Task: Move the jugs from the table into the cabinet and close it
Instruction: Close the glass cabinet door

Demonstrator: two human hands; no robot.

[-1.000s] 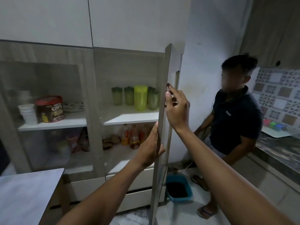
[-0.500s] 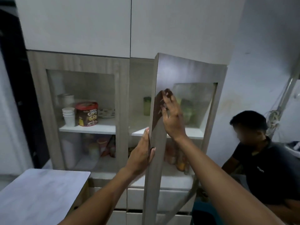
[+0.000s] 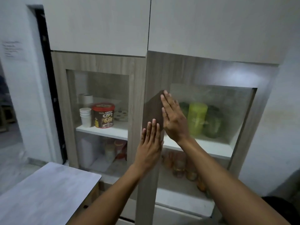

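The cabinet (image 3: 100,62) fills most of my view, with wood-grain frames and glass panels. Its right door (image 3: 211,75) is almost flush with the frame. At the lower left I see a corner of the pale table (image 3: 48,192). My right hand (image 3: 174,120) lies flat and open on the door's left frame, fingers stretched upward, partly over the glass. My left hand (image 3: 150,146) is just below it, also open and flat, pressing on the same frame. Behind the glass, on the upper shelf (image 3: 207,146), stand the jugs (image 3: 197,119): a yellow-green one between darker green ones. Behind the left glass are a Choco Chips tin (image 3: 103,115) and, beside it, stacked paper cups (image 3: 85,116).
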